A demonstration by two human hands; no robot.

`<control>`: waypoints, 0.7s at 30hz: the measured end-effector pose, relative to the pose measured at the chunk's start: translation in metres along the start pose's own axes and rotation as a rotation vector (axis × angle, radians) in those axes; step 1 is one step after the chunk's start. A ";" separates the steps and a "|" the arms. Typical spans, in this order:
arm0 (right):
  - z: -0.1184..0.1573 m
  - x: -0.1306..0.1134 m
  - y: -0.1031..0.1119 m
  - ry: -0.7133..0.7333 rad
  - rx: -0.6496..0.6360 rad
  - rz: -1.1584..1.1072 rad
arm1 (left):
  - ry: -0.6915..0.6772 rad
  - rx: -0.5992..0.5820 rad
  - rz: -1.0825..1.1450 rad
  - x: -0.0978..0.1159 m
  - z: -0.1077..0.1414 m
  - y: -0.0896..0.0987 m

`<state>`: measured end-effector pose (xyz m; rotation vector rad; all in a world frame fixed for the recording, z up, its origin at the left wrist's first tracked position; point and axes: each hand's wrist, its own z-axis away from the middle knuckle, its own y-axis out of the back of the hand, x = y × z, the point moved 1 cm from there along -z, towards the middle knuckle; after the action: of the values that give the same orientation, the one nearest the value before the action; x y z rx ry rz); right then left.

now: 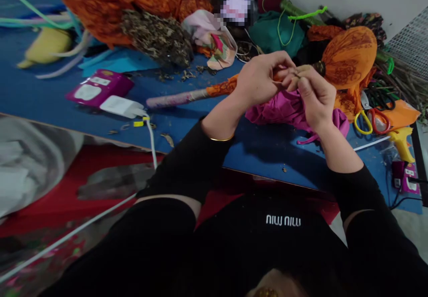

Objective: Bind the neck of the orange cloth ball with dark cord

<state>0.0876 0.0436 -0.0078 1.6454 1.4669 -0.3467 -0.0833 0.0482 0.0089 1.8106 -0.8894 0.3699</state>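
My left hand [257, 80] and my right hand [317, 94] meet above the blue table, fingertips pinched together. A small brownish piece shows between the fingers, too small to name. Beneath my left hand runs a stick [187, 96], bare and purplish-grey at its left end and wrapped in orange cloth farther along. To the right, a round bundle of patterned orange cloth [351, 56] is tied with a dark band; my hands hide whether stick and bundle join. Crumpled magenta cloth [281, 109] lies just below my fingers.
A purple-and-white power box [100, 92] with a white cable sits left. Orange cloth [110, 7] and dried brown plant matter [157, 38] are piled behind. Yellow-and-red-handled scissors [364, 121] and a yellow glue gun [403, 144] lie right. A translucent tub [36, 163] stands lower left.
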 end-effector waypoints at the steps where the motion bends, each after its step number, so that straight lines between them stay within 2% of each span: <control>1: 0.000 0.007 -0.004 -0.047 0.041 -0.101 | 0.017 -0.012 -0.024 0.001 0.000 -0.003; 5: 0.002 0.028 -0.013 -0.248 0.204 -0.351 | 0.089 -0.045 -0.080 0.001 0.000 -0.010; 10: 0.009 0.023 -0.009 -0.280 0.271 -0.421 | 0.084 -0.024 -0.046 0.002 0.001 -0.011; 13: 0.014 0.021 -0.008 -0.262 0.251 -0.342 | 0.103 -0.020 -0.057 0.004 0.002 -0.012; 18: 0.017 0.028 -0.011 -0.234 0.138 -0.122 | 0.137 -0.026 -0.090 0.009 0.003 -0.011; 21: 0.016 0.030 -0.011 -0.261 0.155 -0.096 | 0.140 -0.053 -0.118 0.007 0.002 -0.013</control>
<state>0.0905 0.0500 -0.0427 1.5842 1.3495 -0.7170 -0.0689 0.0460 0.0037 1.7569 -0.6859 0.3887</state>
